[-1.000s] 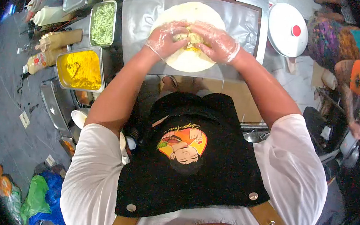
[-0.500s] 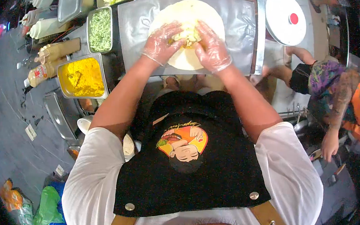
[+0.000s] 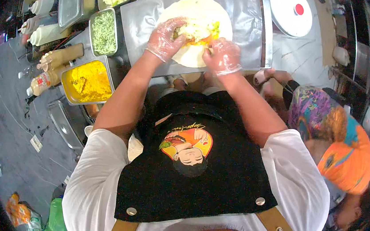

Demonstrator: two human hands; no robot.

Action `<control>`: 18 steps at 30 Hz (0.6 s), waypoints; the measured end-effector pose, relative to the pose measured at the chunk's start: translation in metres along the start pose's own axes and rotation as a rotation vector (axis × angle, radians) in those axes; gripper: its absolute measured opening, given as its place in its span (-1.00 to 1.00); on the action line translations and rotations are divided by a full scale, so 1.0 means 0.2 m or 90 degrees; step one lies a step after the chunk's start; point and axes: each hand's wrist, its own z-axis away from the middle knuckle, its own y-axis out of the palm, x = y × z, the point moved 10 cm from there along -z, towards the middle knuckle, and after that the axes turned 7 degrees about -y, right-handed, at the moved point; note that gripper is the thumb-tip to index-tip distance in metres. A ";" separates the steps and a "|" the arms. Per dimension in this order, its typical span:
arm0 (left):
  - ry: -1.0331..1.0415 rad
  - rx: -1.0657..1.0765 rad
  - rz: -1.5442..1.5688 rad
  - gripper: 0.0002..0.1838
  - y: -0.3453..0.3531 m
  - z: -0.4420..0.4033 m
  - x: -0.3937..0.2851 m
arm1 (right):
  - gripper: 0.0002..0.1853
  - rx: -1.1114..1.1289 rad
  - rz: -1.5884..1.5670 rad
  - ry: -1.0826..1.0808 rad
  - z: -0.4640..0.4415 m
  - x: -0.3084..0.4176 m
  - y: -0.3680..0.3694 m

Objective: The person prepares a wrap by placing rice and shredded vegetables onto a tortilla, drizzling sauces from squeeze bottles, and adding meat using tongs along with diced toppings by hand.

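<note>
The flatbread (image 3: 189,59) reaches almost to the near edge of the sheet (image 3: 136,21), the left hand (image 3: 167,38) cupping the filling (image 3: 203,33) with half-open fingers, the right hand (image 3: 223,57) curled nearly closed, its grip unclear from here, so gentle, even pressure seems wisest.

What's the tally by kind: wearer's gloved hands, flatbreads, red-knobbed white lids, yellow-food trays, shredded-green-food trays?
Gloved hands: 2 (left hand, right hand)
Flatbread: 1
Red-knobbed white lid: 1
Yellow-food tray: 1
Shredded-green-food tray: 1
Total: 6
</note>
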 end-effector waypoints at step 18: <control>0.021 -0.051 -0.051 -0.63 -0.10 -0.01 -0.07 | -0.71 -0.022 -0.157 0.118 -0.19 -0.27 -0.18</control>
